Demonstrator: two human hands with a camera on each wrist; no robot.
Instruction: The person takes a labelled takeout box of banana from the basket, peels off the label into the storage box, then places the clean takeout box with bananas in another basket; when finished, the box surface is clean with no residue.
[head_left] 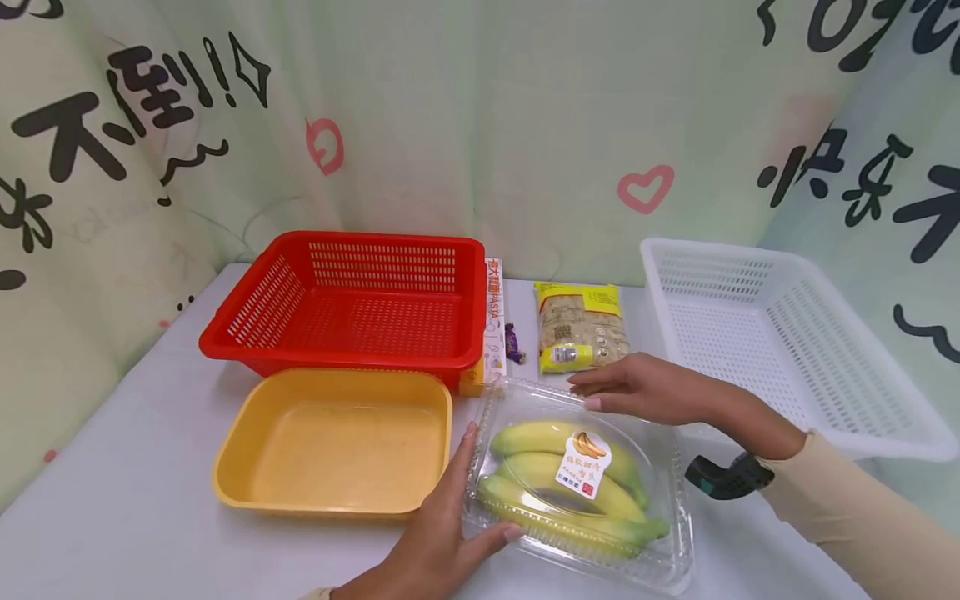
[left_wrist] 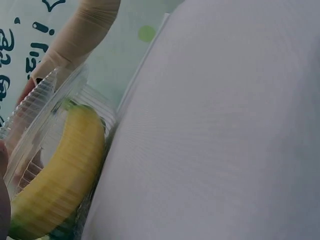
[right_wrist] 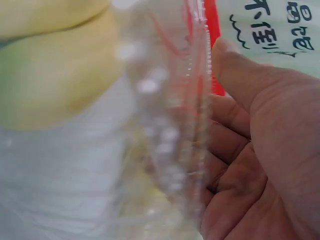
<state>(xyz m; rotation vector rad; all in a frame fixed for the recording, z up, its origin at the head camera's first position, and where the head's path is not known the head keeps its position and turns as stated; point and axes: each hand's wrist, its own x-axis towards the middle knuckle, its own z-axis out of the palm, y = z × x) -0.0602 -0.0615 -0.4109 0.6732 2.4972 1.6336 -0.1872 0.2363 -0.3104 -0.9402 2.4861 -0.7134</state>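
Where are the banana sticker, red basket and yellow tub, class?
Banana sticker [head_left: 583, 465], head view: printed middle.
Red basket [head_left: 375, 323], head view: bare slotted floor.
Yellow tub [head_left: 339, 450], head view: bare inner floor.

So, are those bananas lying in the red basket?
No, the head view shows the bananas inside a clear plastic box, with the red basket standing apart behind it.

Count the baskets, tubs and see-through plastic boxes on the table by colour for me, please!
Red basket: 1
White basket: 1
Yellow tub: 1
Clear box: 1
Total: 4
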